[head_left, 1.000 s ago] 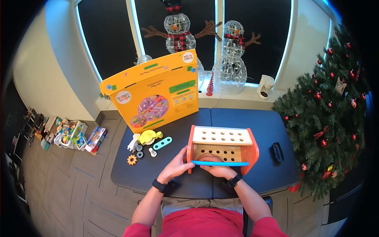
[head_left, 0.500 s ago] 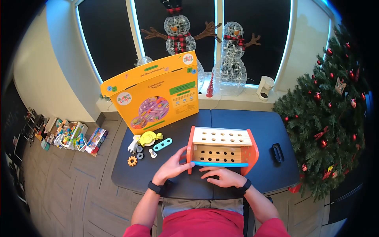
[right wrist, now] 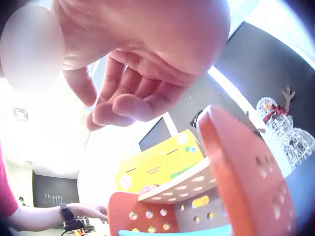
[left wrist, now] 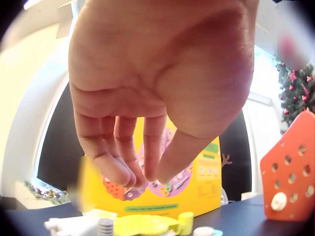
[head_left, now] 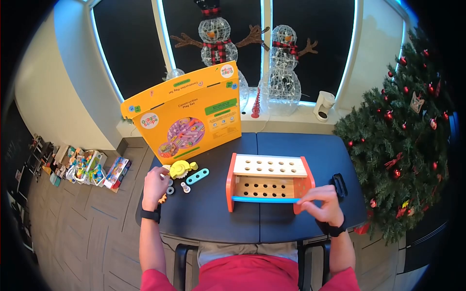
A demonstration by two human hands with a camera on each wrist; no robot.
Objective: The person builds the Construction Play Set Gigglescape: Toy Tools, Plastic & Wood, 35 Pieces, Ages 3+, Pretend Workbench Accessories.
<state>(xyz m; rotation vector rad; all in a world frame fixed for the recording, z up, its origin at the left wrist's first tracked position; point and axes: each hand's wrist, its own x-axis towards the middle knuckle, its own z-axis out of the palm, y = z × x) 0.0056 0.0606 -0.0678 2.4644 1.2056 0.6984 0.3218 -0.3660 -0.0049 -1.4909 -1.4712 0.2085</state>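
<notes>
Blue table (head_left: 208, 220), toy bench (head_left: 270, 166) crosswise

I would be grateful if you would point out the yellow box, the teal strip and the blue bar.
Yellow box (head_left: 189, 114): head view, middle of its printed panel.
Teal strip (head_left: 193, 179): head view, solid part between two holes.
Blue bar (head_left: 266, 200): head view, middle of its length.
</notes>
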